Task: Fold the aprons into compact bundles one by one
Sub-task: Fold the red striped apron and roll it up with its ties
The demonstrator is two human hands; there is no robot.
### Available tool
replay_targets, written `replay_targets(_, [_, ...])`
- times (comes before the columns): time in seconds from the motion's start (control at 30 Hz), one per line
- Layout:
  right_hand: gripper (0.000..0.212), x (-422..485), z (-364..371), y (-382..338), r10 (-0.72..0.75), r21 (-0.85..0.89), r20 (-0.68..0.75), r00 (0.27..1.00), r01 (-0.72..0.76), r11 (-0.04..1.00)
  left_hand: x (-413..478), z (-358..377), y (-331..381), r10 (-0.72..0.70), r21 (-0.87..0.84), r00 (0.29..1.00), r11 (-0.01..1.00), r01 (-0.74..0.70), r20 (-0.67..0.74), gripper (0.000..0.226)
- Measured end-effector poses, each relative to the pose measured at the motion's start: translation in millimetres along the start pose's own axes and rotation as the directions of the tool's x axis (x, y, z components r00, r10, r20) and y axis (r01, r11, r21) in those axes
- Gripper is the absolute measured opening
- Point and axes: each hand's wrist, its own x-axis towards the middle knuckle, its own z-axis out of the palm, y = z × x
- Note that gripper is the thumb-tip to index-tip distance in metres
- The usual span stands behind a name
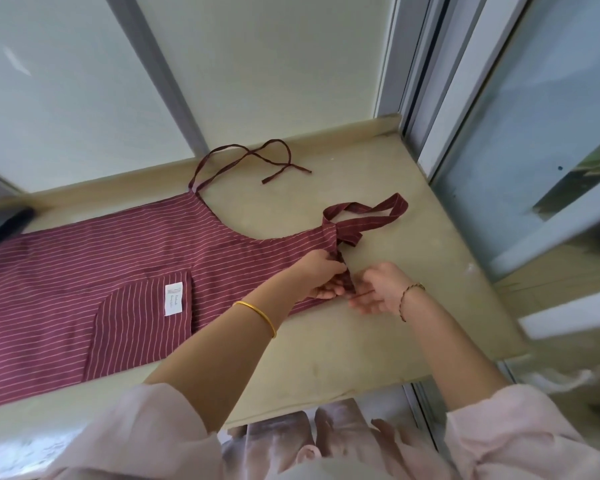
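Pale beige, the counter (378,327) runs into a corner between frosted panels at the back and a sliding window frame (426,98) on the right. A maroon apron (118,265) with thin white stripes lies flat across it, skirt end off the left edge of view, bib end pointing right. A patch pocket (139,327) with vertical stripes sits on its near side, with a small white label (174,298) at the pocket's top corner.

From the far edge of the apron a thin waist tie (257,157) loops loosely over the counter toward the back wall. The wide neck strap (364,216) lies in a flattened loop just beyond the bib, one end twisted where it joins the cloth.

Both hands meet at the bib's near corner. The left hand (321,275) (gold bangle (257,315) on the forearm) has its fingers curled around a bunched piece of strap or tie there. The right hand (378,289), with a thin beaded bracelet (409,296) at the wrist, is just beside it, thumb and fingers pinching a narrow end of the same strip; its remaining fingers are loosely spread. Pale pink sleeves (146,434) are pushed up both arms.
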Motion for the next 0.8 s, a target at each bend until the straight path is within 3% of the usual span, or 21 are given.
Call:
replay_targets(0.07, [0.021, -2.3, -0.5, 1.7, 0.055, 0.262, 0.175, 0.983, -0.100, 0.960, -0.7, -4.0, 0.8, -0.019, -0.050, 1.000, 0.999, 0.021, 0.024, 0.011])
replay_targets(0.13, [0.023, -1.7, -1.1, 3.5, 0.084, 0.396, 0.290, 0.953, -0.200, 0.896, -0.8, -7.7, -0.6, -0.028, -0.058, 0.998, 0.998, 0.030, 0.049, 0.004])
replay_targets(0.27, [0.026, 1.7, -1.1, 3.9, 0.150, 0.438, 0.411, 0.899, -0.339, 0.833, -1.8, -11.0, 0.4, -0.006, -0.043, 0.997, 0.999, 0.009, 0.079, 0.015])
replay_targets(0.4, [0.023, 6.7, -0.2, 4.7, 0.171, 0.477, 0.419, 0.892, -0.376, 0.795, -5.4, -16.7, 4.0, -0.004, -0.030, 0.990, 1.000, 0.008, 0.142, 0.026])
replay_targets(0.5, [0.014, 8.6, 3.8, 2.7, 0.137, 0.403, 0.333, 0.933, -0.272, 0.874, -7.8, -17.0, 2.7, -0.021, 0.052, 0.989, 0.999, 0.013, 0.144, 0.033])
replay_targets(0.63, [0.015, 9.7, 9.3, -1.0, 0.022, 0.210, 0.083, 0.996, -0.039, 0.977, -13.1, -6.3, 6.6, -0.065, 0.199, 0.996, 0.979, 0.051, 0.065, 0.007])
replay_targets(0.73, [0.023, 9.4, 10.5, -3.3, -0.031, -0.081, -0.051, 0.998, 0.027, 0.996, -14.5, 6.9, 8.1, -0.020, 0.372, 0.999, 0.928, 0.031, -0.032, 0.013])
replay_targets(0.8, [0.022, 7.9, 10.6, -4.7, -0.101, -0.323, -0.086, 0.991, 0.069, 0.944, -14.1, 15.7, 8.9, 0.034, 0.471, 0.998, 0.882, -0.010, -0.044, 0.013])
